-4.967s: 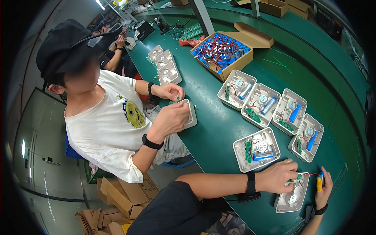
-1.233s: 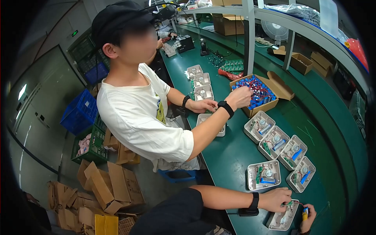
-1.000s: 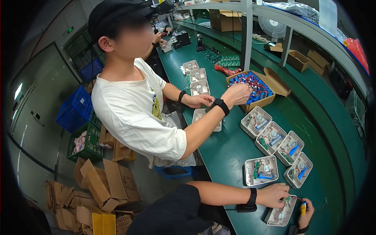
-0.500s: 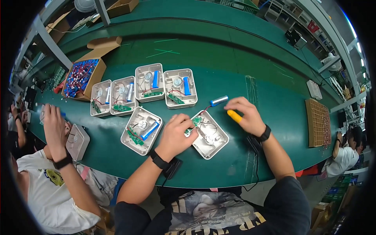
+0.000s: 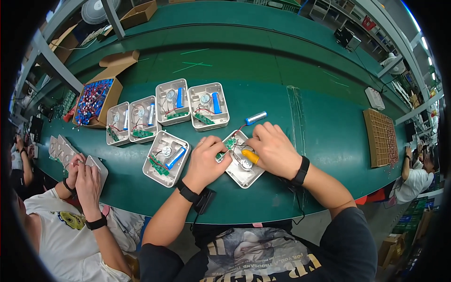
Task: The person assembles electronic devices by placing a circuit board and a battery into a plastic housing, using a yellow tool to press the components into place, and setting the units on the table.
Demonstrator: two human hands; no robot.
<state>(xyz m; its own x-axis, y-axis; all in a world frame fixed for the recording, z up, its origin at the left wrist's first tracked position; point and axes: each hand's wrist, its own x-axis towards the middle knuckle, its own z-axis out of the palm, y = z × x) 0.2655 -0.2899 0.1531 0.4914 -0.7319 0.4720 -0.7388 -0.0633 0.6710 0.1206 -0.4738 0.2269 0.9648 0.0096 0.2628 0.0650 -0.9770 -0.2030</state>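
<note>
**Open white housing with circuit board, under work at the counter's near edge**

Item: a shallow white plastic housing [image 5: 244,171], squarish with rounded corners, lying open side up and turned diamond-wise on the green counter [image 5: 319,117], between the two hands and just right of a matching housing [image 5: 166,158].

Appearance: a small green circuit board [image 5: 227,143] is sitting in the upper corner, a round silvery disc [image 5: 244,164] is showing near the middle, and thin wires are trailing up to a blue cylindrical cell [image 5: 256,117] lying loose on the counter just beyond the rim.

Handling, as a judgement: the shell is looking light and stiff, likely to slide on the smooth mat unless pinned. The wires and board joints are looking fragile; pulling on the loose cell could be straining them. Best hold is probably at the outer walls or corners, keeping off the board and leads.

Left hand [image 5: 206,162]: fingers are closing narrowly over the board's edge, pressing it into the housing.

Right hand [image 5: 272,150]: fingers are wrapping shut around a yellow-handled tool [image 5: 251,156], its tip hidden inside the housing.

Nearby: four more housings, such as the one at [image 5: 208,105], each carrying a blue cell, are lining up behind; a cardboard box [image 5: 96,101] of red and blue parts is standing farther left. A co-worker's hands [image 5: 82,171] are holding a white cover at the left.
</note>
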